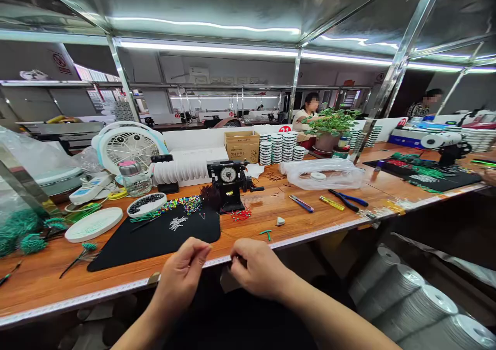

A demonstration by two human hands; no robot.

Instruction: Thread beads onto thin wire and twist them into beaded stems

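My left hand (pixel 181 272) is raised at the table's front edge, thumb and forefinger pinched together. Whatever lies in that pinch is too small to make out. My right hand (pixel 259 267) is a short way to its right, fingers curled in, with something small and dark at the fingertips that I cannot name. Behind my left hand lies a black mat (pixel 127 249) with a pile of small white pieces (pixel 177 223) and many coloured beads (pixel 189 204). A black hand-cranked winder with a dial (pixel 228 174) stands beyond. A short green T-shaped piece (pixel 266 233) lies near my right hand.
On the right are pliers (pixel 344 199), a yellow-handled tool (pixel 331 204) and a blue-and-red-handled tool (pixel 301 204). White dishes (pixel 95 225), a fan (pixel 132 146) and a glass jar (pixel 135 182) stand left. White spools (pixel 437 298) stand below, right. Two people sit beyond.
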